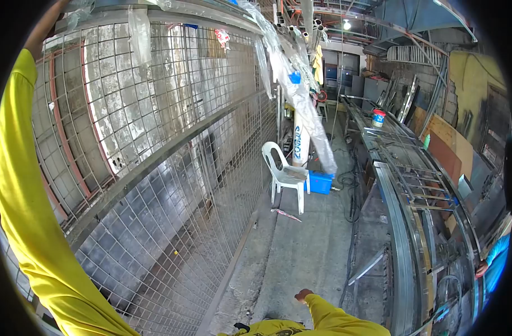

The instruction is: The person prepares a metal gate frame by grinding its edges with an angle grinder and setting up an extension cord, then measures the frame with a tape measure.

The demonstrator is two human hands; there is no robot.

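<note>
Grip unclear on raised left hand [58, 7], perhaps at mesh panel [172, 140]; right hand [303, 294] fisted, empty.

Wire mesh panel [172, 112]: large grey welded grid of small square cells on a metal frame. Stands upright along the left side of the aisle and runs away from the camera toward the far end. Flat steel mid-rail [155, 162] crosses it lengthwise, splitting it into upper and lower mesh. Rust-red frame bars [90, 112] curve behind the upper mesh at the near end. Clear plastic wrap [138, 39] hangs in torn strips off the top rail. Bottom edge sits at the concrete floor [300, 252]. Surface dull, patchy and stained. Top near corner is cut off by the frame edge.
</note>
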